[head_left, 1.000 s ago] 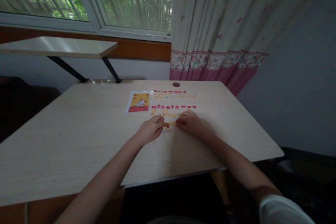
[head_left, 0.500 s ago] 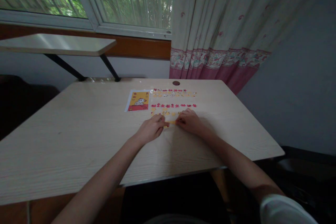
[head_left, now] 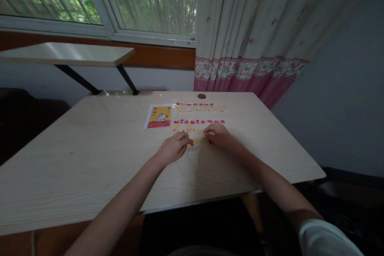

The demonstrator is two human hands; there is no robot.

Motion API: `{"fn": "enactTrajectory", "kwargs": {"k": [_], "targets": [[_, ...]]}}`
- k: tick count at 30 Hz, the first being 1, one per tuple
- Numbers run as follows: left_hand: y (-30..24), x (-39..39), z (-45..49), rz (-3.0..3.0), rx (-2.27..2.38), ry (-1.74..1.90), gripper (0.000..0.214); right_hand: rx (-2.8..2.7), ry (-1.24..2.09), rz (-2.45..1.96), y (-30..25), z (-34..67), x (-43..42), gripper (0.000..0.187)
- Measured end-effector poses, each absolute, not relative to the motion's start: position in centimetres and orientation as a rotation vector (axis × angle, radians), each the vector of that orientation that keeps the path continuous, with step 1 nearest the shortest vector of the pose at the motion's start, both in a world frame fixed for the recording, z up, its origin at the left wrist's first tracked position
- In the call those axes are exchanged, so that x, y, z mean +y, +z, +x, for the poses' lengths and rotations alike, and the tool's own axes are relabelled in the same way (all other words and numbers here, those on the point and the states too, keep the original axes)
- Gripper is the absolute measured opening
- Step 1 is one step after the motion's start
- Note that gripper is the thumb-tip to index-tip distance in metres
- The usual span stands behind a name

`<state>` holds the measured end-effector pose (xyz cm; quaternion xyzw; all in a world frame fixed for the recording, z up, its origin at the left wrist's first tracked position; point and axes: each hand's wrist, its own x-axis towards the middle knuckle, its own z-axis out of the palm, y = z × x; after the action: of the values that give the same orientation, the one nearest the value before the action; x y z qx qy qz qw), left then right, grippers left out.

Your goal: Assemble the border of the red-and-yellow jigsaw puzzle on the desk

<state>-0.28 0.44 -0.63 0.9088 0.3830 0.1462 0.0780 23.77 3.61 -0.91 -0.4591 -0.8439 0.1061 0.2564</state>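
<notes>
My left hand (head_left: 174, 148) rests on the table with its fingers closed at the left end of a short yellow strip of jigsaw puzzle pieces (head_left: 198, 140). A small red-marked piece shows at its fingertips. My right hand (head_left: 220, 134) is just right of and above the strip, thumb and fingers pinched together; whatever lies between them is too small to make out. Beyond the hands is a row of red puzzle pieces (head_left: 198, 122), with yellow pieces (head_left: 189, 130) below it, partly covered by my hands. A picture card (head_left: 160, 117) with a white animal on yellow and red lies to the left.
Farther back lie more rows of puzzle pieces (head_left: 199, 108), red, yellow and white. A round cable hole (head_left: 202, 96) is near the rear edge of the pale table (head_left: 105, 160). A raised shelf (head_left: 90, 54) stands at the back left. Curtains (head_left: 237, 68) hang behind.
My right hand has shifted slightly up and away from the yellow strip, so more of the strip shows. My left hand stays nearly in place. The view has tilted a little.
</notes>
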Motion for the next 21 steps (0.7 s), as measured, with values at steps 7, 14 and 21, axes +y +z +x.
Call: {"fn": "enactTrajectory", "kwargs": {"k": [7,14,21], "targets": [[-0.5,0.5,-0.6,2.703,1.131,0.487,0.034,-2.403,0.19,-1.382,0.6,23.9,5.6,0.015],[-0.2,0.4,-0.5,2.697,1.109,0.477,0.027,-2.547,0.146,-1.371,0.4,22.4,6.2,0.018],[-0.5,0.5,-0.7,2.691,1.102,0.48,0.028,-2.635,0.199,-1.344,1.0,21.6,6.5,0.017]]}}
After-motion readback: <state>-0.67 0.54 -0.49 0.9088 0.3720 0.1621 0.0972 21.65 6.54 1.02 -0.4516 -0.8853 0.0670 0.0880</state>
